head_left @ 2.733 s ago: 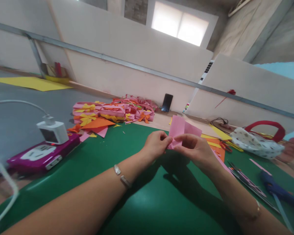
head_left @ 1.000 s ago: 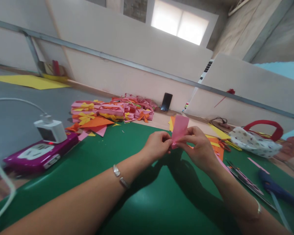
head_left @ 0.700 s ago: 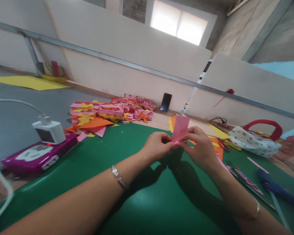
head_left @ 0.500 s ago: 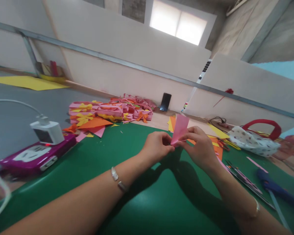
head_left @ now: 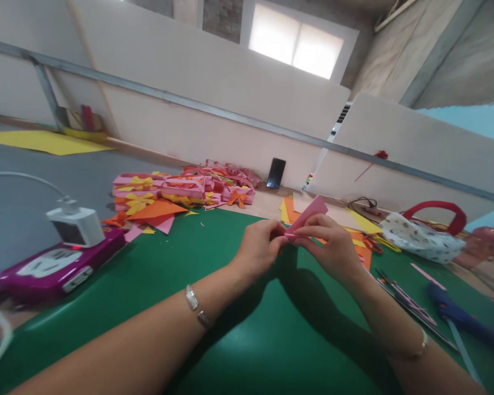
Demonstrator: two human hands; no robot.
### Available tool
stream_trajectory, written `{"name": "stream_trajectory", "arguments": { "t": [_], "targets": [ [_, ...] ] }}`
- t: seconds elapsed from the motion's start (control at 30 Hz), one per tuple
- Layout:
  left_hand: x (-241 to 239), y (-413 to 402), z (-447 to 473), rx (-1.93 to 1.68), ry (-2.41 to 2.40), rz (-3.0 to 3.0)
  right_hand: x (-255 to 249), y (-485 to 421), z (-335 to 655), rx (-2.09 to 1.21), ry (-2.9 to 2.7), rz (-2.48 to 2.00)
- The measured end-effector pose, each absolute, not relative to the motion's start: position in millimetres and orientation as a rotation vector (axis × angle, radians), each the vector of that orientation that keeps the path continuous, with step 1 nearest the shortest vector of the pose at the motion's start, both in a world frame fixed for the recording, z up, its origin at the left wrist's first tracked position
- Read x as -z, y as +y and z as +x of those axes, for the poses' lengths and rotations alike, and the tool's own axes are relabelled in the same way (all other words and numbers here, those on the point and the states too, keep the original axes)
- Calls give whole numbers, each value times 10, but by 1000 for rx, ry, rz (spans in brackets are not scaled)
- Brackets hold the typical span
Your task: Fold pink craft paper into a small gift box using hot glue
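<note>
A folded pink paper piece (head_left: 308,214) is pinched between both hands above the green mat (head_left: 247,334). My left hand (head_left: 258,247) is closed on its lower left end, thumb and fingers pressed together. My right hand (head_left: 327,247) grips the same end from the right, fingers curled round the fold. The paper's free end tilts up and to the right.
A heap of pink, orange and yellow paper bows and strips (head_left: 181,189) lies at the back left. A magenta power strip (head_left: 53,269) with a white charger (head_left: 74,226) sits at the left. Scissors (head_left: 370,244), a blue tool (head_left: 461,315), a patterned bag (head_left: 424,238) and a phone (head_left: 275,173) are to the right and behind.
The pink paper went from an open sheet to a narrow folded strip and has now tilted down to the right. Both hands kept hold of it.
</note>
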State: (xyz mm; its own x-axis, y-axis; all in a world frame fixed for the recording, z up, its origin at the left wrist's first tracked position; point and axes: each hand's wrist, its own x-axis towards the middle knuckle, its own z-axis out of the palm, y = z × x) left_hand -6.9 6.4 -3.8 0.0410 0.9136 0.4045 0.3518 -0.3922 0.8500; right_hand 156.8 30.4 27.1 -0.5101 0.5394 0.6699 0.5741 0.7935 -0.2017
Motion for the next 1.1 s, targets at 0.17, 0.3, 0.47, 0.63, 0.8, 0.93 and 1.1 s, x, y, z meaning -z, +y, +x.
{"name": "stream_trajectory", "arguments": {
  "t": [0.17,0.3,0.47,0.63,0.8,0.93,1.1],
  "targets": [
    [-16,49,-65,-1410,1224,1586,-280,283,1551,64,-2242,-777],
    [-39,59,-54,-1459,1113,1368,-279,273,1550,84,-2158,-766],
    [-58,50,-50,-1479,1106,1276,-276,264,1532,113,-2131,-728],
    [-77,38,-78,-1472,1251,1305,-267,226,1489,227,-2160,-679],
    [-73,33,-89,-1444,1269,1503,-276,189,1490,414,-2212,-725],
    [-84,6,-82,-1469,1343,1642,-294,157,1495,516,-2224,-766],
    [-91,-42,-113,-1610,1495,2091,-312,101,1467,577,-2209,-779]
  ]
}}
